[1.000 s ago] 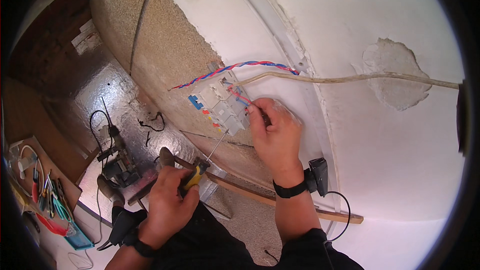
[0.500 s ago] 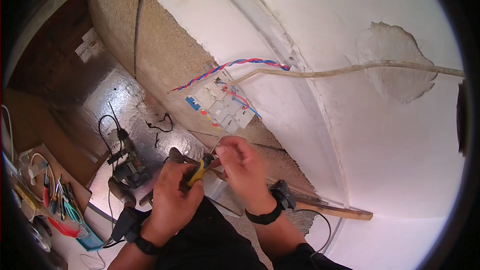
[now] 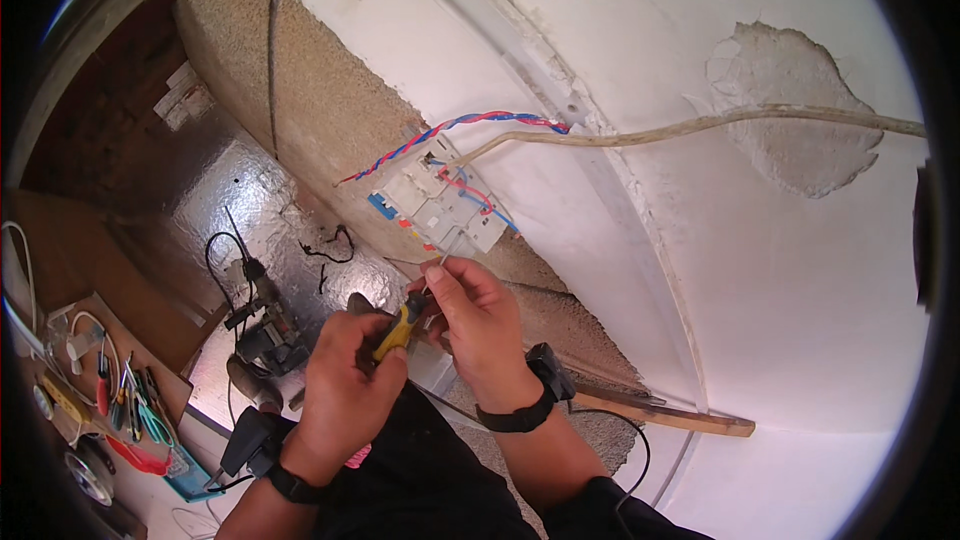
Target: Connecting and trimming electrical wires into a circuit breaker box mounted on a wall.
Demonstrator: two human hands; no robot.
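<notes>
A screwdriver with a yellow and black handle (image 3: 393, 336) is gripped in my left hand (image 3: 345, 375), its shaft pointing up and away. My right hand (image 3: 480, 325) pinches the thin metal shaft between thumb and fingers. Just beyond my fingertips, a white block of circuit breakers (image 3: 425, 190) is fixed to the wall, with blue, red and yellow parts along its left side. Short red and blue wires (image 3: 475, 195) loop over its right part. I cannot tell whether the screwdriver's tip touches the block.
Above the block runs a twisted red and blue wire pair (image 3: 465, 123). A beige cable (image 3: 690, 126) crosses the white wall. A wooden strip (image 3: 680, 418) lies at lower right. A cordless drill (image 3: 268, 325) stands at left, beside a board with hand tools (image 3: 125, 395).
My right hand has closed in on the screwdriver's shaft and now pinches it. The left hand has barely moved. The whole view has shifted slightly.
</notes>
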